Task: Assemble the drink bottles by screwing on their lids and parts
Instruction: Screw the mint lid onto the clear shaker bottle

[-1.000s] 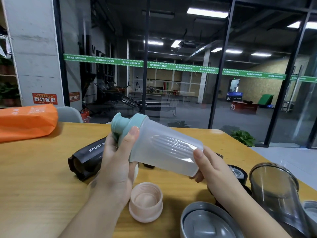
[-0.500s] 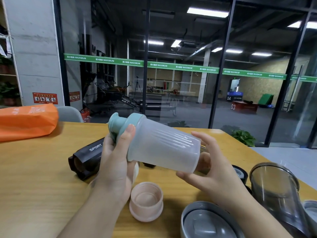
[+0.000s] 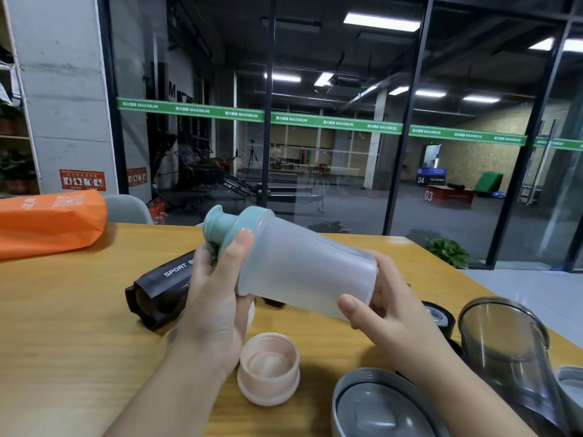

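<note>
A frosted white shaker bottle (image 3: pixel 303 266) with a teal lid (image 3: pixel 230 227) lies tilted in the air above the wooden table (image 3: pixel 63 310), lid end up and to the left. My left hand (image 3: pixel 217 298) grips it at the lid end, thumb laid along the lid's edge. Around the bottle's base my right hand (image 3: pixel 388 310) curls, thumb in front and fingers behind. A pink threaded cap (image 3: pixel 268 367) stands open side up on the table just below the bottle.
A black sport bottle (image 3: pixel 157 288) lies on its side behind my left hand. A grey lid (image 3: pixel 378 405), a clear smoky cup (image 3: pixel 504 342) and a small black cap (image 3: pixel 438 316) sit at the lower right. An orange bag (image 3: pixel 47 222) rests at the far left.
My right hand let go of the bottle's base, opened, then closed round it again in a new grip. The bottle's ribbed side has turned out of view. My left hand kept its hold.
</note>
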